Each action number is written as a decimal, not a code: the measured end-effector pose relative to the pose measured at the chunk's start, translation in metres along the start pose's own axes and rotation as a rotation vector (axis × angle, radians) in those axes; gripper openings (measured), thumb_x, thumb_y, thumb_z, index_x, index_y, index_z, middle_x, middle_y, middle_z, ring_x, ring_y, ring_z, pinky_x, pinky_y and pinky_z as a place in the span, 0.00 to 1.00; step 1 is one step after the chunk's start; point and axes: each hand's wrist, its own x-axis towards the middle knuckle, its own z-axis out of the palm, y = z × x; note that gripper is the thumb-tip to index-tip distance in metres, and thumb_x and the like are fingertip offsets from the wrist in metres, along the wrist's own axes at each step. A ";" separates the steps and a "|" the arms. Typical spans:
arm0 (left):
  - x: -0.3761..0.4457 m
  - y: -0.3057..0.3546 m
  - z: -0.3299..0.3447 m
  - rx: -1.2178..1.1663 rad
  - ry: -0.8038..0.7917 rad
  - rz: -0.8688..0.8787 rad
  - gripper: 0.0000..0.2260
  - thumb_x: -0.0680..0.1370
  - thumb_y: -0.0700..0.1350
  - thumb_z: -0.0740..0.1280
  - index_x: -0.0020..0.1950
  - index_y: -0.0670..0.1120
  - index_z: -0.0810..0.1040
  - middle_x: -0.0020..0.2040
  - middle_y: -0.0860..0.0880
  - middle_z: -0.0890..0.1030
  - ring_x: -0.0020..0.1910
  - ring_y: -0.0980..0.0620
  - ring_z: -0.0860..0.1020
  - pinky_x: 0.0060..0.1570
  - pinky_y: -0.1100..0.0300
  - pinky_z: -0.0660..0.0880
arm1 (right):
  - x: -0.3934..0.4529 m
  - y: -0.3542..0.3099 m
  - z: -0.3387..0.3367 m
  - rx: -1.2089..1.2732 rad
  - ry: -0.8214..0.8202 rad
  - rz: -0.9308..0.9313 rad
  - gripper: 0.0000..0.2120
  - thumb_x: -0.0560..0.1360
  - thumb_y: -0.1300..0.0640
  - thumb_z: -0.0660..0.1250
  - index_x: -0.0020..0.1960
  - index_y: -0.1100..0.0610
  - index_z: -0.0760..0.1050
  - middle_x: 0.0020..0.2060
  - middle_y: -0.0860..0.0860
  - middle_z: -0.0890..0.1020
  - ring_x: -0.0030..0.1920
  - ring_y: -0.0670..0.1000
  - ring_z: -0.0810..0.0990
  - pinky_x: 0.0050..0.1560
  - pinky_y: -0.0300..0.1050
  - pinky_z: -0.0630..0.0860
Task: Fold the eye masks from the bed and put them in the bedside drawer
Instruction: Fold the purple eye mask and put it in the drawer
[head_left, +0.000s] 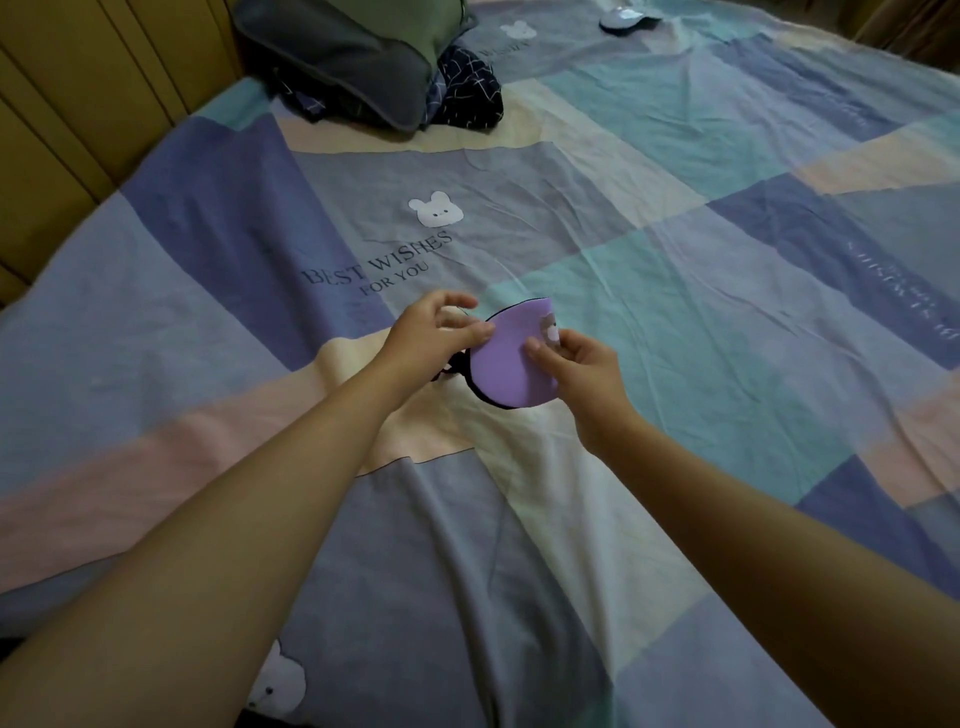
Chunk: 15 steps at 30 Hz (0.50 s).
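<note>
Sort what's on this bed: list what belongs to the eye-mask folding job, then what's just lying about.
Belongs to the job:
- purple eye mask, folded over, pinched by the left hand and right hand
- pale eye mask at the far edge of the bed

Just lying about:
- grey-green bag
- dark patterned cloth beside the bag

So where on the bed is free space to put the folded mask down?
Free: the sheet right of the purple mask, out to the far silver mask, and the near sheet between the forearms. Crowded: the far left corner, with the grey bag and dark cloth.
</note>
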 end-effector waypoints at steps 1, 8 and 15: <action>-0.002 -0.002 0.000 0.000 -0.027 -0.015 0.15 0.72 0.47 0.73 0.57 0.47 0.77 0.47 0.48 0.83 0.40 0.53 0.80 0.29 0.68 0.73 | 0.000 0.002 -0.003 0.015 0.015 0.019 0.08 0.73 0.61 0.70 0.49 0.65 0.79 0.43 0.58 0.81 0.45 0.54 0.79 0.50 0.52 0.76; -0.007 -0.005 0.019 0.068 -0.007 0.005 0.11 0.71 0.45 0.74 0.51 0.43 0.81 0.45 0.42 0.84 0.39 0.52 0.80 0.36 0.61 0.74 | -0.007 0.004 -0.023 0.127 -0.107 0.227 0.07 0.74 0.59 0.70 0.50 0.59 0.78 0.42 0.53 0.83 0.40 0.50 0.83 0.40 0.47 0.82; -0.010 -0.010 0.023 0.156 -0.106 0.089 0.04 0.70 0.43 0.74 0.43 0.46 0.83 0.36 0.52 0.85 0.34 0.55 0.81 0.39 0.62 0.75 | -0.008 0.005 -0.042 0.099 0.111 0.166 0.03 0.73 0.60 0.70 0.42 0.58 0.76 0.40 0.53 0.80 0.40 0.52 0.81 0.34 0.44 0.81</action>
